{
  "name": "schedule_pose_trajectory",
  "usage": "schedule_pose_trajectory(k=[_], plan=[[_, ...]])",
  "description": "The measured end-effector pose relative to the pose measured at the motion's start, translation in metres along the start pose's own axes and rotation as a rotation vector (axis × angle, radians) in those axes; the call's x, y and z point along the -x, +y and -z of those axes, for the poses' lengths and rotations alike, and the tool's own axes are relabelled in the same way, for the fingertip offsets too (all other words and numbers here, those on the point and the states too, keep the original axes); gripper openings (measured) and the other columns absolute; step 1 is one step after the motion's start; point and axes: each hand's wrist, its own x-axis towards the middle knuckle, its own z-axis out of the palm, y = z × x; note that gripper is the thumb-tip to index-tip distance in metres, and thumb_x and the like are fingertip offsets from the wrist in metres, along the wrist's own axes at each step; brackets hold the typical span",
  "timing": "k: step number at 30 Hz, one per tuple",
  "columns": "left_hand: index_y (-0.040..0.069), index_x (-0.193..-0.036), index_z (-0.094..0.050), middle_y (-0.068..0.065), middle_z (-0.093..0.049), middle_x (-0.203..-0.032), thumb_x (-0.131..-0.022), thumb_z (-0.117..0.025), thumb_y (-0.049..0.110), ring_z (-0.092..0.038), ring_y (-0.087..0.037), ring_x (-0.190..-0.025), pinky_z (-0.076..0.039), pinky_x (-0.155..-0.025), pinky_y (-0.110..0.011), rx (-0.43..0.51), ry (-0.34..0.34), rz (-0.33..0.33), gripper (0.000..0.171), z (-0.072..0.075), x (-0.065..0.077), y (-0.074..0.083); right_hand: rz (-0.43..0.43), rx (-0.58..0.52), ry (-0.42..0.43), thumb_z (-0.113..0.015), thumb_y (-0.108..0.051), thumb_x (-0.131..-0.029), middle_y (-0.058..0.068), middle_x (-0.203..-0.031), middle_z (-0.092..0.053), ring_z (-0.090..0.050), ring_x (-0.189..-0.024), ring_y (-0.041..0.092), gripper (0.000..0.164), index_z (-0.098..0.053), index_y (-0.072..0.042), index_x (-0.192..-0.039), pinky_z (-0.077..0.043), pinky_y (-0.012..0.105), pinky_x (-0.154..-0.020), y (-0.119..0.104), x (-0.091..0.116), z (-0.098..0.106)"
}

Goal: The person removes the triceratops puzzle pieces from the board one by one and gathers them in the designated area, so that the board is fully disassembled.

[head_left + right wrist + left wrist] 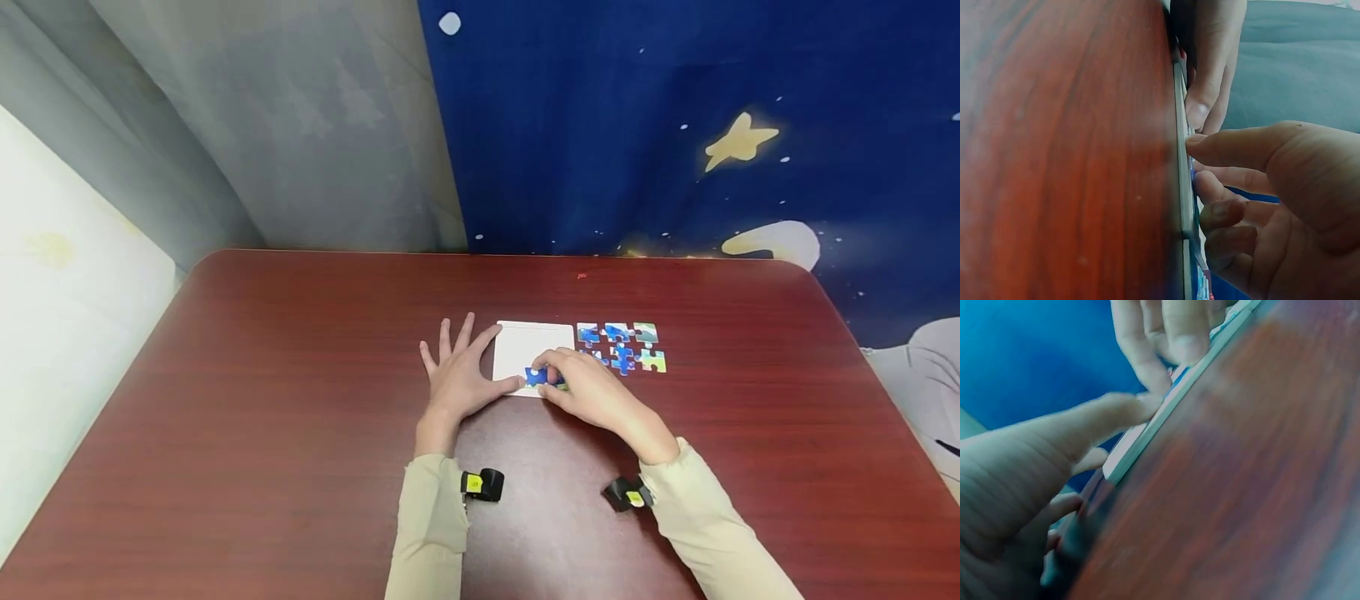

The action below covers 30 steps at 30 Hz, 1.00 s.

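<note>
A white puzzle board (525, 343) lies flat on the table. Blue puzzle pieces (535, 377) sit along its near edge, partly covered by fingers. My left hand (459, 382) rests at the board's left side with its fingers spread, and its thumb presses near the leftmost piece. From the right, my right hand (588, 385) reaches over the board, its thumb and bent fingers pinching at a blue piece. The left wrist view has the left thumb (1116, 412) on the board's edge (1141, 447). Both hands meet closely in the right wrist view, where the piece itself is mostly hidden.
Several loose puzzle pieces (622, 358) lie in two rows right of the board, the nearer row partly behind the right hand. A tiny red scrap (582, 276) is near the reddish-brown table's (300, 375) far edge. Part of another person (926, 375) shows at far right.
</note>
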Motion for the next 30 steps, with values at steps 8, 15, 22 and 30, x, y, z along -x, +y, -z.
schedule_pose_trajectory(k=[8, 15, 22, 30], plan=[[0.032, -0.143, -0.037, -0.003, -0.011, -0.155, -0.080, -0.057, 0.035, 0.010, -0.030, -0.140, 0.014, -0.101, -0.061, 0.080, -0.067, 0.001, 0.066, 0.0074, 0.0016, -0.0040, -0.080, -0.116, -0.005, -0.071, -0.016, -0.082, -0.003, -0.076, -0.052, -0.046, -0.063, 0.012, 0.029, -0.062, -0.005, -0.107, -0.041, 0.029, -0.062, 0.0006, -0.0024, -0.0011], [0.033, -0.144, -0.036, -0.001, -0.008, -0.155, -0.079, -0.050, 0.024, 0.014, -0.027, -0.139, 0.016, -0.100, -0.059, 0.122, -0.090, 0.012, 0.067, 0.0073, 0.0024, -0.0023, -0.070, -0.175, -0.002, -0.071, -0.012, -0.082, -0.002, -0.076, -0.052, -0.045, -0.062, 0.012, 0.024, -0.061, -0.006, -0.103, -0.041, 0.029, -0.062, 0.0042, -0.0001, -0.0005], [0.033, -0.143, -0.036, -0.001, -0.009, -0.155, -0.078, -0.051, 0.023, 0.013, -0.027, -0.139, 0.016, -0.101, -0.058, 0.125, -0.090, 0.012, 0.068, 0.0074, 0.0020, -0.0019, -0.061, -0.176, 0.000, -0.071, -0.012, -0.082, -0.002, -0.076, -0.051, -0.044, -0.062, 0.012, 0.024, -0.059, -0.007, -0.102, -0.039, 0.029, -0.060, 0.0062, 0.0000, -0.0010], [0.033, -0.143, -0.038, -0.001, -0.010, -0.155, -0.078, -0.050, 0.023, 0.011, -0.027, -0.140, 0.015, -0.101, -0.058, 0.117, -0.079, 0.011, 0.067, 0.0069, 0.0012, -0.0025, -0.046, -0.188, 0.013, -0.072, -0.011, -0.081, -0.001, -0.073, -0.050, -0.044, -0.058, 0.012, 0.026, -0.056, -0.011, -0.101, -0.040, 0.029, -0.057, 0.0058, -0.0006, -0.0010]])
